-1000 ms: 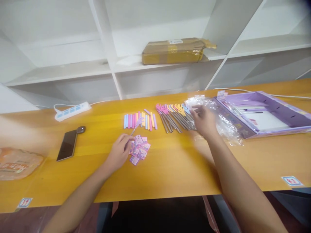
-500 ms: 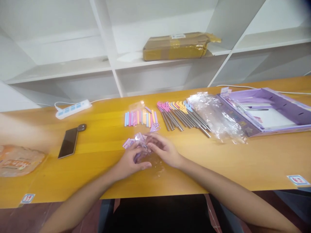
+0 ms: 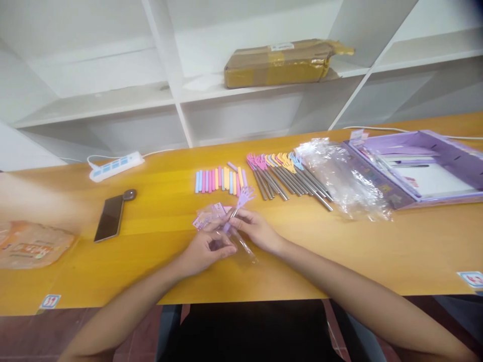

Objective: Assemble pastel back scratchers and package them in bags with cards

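In front of me my right hand pinches a back scratcher by its metal rod, with the purple hand-shaped head pointing away from me. My left hand is curled against the rod's near end, gripping a clear plastic bag that trails toward the table's front. What lies inside the left fingers is partly hidden. Printed header cards in clear film lie just beyond the left hand. Beyond both hands is a row of coloured handle tubes. More back scratchers lie side by side at right of them.
Clear plastic bags and a purple box sit at right. On the left are a power strip, a phone, a small dark object and an orange packet. A taped carton rests on the shelf.
The back scratcher's purple head now extends clearly above my right hand, with its rod showing. The clear bag has come into view below the hands. The film over the coloured tubes has moved away.
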Demonstrator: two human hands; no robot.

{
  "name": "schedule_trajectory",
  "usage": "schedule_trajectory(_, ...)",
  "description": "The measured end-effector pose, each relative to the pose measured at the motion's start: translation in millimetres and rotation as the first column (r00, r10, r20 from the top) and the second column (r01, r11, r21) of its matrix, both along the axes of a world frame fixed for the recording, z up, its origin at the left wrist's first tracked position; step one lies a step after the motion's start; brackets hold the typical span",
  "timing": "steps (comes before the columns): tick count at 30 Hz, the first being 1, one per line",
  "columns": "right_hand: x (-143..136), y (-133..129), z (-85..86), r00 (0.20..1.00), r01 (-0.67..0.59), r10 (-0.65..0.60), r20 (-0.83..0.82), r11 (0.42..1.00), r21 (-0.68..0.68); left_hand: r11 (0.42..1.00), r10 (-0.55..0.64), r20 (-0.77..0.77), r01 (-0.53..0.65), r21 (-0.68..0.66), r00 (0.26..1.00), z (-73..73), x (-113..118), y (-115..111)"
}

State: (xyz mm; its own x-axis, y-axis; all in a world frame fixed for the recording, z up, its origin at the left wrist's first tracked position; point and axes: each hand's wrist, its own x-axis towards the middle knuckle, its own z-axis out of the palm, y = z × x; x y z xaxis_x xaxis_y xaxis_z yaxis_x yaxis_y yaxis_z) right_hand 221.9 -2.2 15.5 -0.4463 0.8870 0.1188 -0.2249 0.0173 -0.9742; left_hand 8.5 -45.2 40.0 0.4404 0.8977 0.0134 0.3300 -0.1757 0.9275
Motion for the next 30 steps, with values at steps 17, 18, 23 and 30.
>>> schedule_trajectory(17, 58.8, 11.5, 20.5, 0.82, -0.115, -0.4, 0.409, 0.586, 0.802, 0.778, 0.61, 0.513, -0.581, -0.24, 0.604, 2.0, -28.9, 40.1)
schedule_trajectory(18, 56.9, 11.3, 19.0, 0.796, -0.139, -0.421, 0.434, 0.571, 0.809, 0.779, 0.608, 0.517, -0.577, -0.243, 0.603, 1.9, -28.4, 39.4)
schedule_trajectory(23, 53.7, 14.2, 10.8, 0.707, -0.137, -0.52, 0.479, 0.564, 0.814, 0.8, 0.583, 0.525, -0.551, -0.239, 0.619, -2.8, -29.2, 35.5)
schedule_trajectory(30, 52.1, 14.5, 8.2, 0.738, -0.137, -0.462, 0.492, 0.611, 0.78, 0.842, 0.533, 0.444, -0.504, -0.194, 0.72, -8.0, -32.9, 32.3)
